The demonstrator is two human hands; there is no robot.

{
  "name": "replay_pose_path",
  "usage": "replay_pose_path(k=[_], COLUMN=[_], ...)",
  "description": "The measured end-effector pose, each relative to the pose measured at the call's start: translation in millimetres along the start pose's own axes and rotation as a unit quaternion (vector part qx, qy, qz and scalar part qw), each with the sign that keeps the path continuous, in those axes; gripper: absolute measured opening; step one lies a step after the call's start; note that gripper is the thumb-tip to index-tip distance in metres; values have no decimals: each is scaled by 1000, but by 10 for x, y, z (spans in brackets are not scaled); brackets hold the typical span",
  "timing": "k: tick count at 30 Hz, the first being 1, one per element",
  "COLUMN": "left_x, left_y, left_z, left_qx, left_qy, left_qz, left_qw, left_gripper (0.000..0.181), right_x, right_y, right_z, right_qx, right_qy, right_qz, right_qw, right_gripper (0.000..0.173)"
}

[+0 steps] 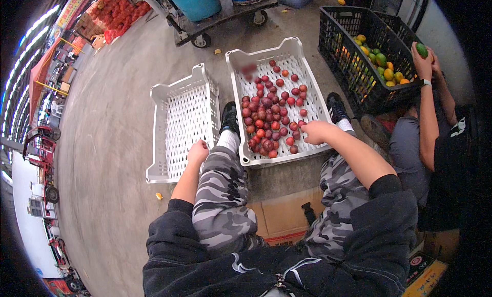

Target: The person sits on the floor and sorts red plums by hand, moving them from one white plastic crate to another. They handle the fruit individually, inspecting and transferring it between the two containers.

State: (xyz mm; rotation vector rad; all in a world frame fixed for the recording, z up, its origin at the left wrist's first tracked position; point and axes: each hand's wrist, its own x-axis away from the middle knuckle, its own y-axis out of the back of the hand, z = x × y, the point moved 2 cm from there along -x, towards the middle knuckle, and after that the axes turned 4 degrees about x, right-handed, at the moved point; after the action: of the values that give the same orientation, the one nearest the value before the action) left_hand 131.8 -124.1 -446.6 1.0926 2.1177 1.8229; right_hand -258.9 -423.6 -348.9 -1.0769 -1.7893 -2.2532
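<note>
A white plastic crate [282, 158] stands between my feet, with many dark red, plum-like fruits [266, 102] lying in it, mostly towards its left and near side. My right hand [316, 132] is at the crate's near right part, its fingers at a fruit; whether they grip it is not visible. To the left, beside my left shoe, stands a second white plastic crate [153, 132] with its slotted bottom bare. Over the right part of this crate, next to my left knee, my left hand [198, 150] has its fingers curled; whether it holds anything cannot be seen.
At right, a person's hands [424, 64] hold a green fruit [421, 50] beside a black plastic crate [355, 85] of green and orange fruits. Ahead is a wheeled flatbed cart [230, 16] carrying a teal bucket [198, 5]. Cardboard [284, 212] lies between my legs.
</note>
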Motion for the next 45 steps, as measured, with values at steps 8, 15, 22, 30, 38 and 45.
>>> replay_pose_path(k=[8,15,22,30,38,45], left_x=[2,564,596,658,807,614], left_y=[646,455,-129,236,642,566], left_z=[-997,-2428,-2247,-2358,-2713,-2624], left_qx=[47,-184,-361,-169,310,443], left_qy=[-169,-430,-469,-450,-326,-329], left_qz=[-166,-24,14,-26,-12,29], left_qw=[970,883,806,877,893,833], left_gripper=[27,25,20,25,37,24], right_x=[33,-79,-56,-10,38,209], right_y=[95,33,99,208,462,966], right_z=[137,140,202,255,620,730], right_qx=[1,-35,-58,-121,-272,-325], right_qy=[27,50,57,62,170,144], right_qz=[-15,-74,-121,-159,-391,-553], right_qw=[1000,995,989,978,862,754], right_gripper=[33,31,27,30,56,31])
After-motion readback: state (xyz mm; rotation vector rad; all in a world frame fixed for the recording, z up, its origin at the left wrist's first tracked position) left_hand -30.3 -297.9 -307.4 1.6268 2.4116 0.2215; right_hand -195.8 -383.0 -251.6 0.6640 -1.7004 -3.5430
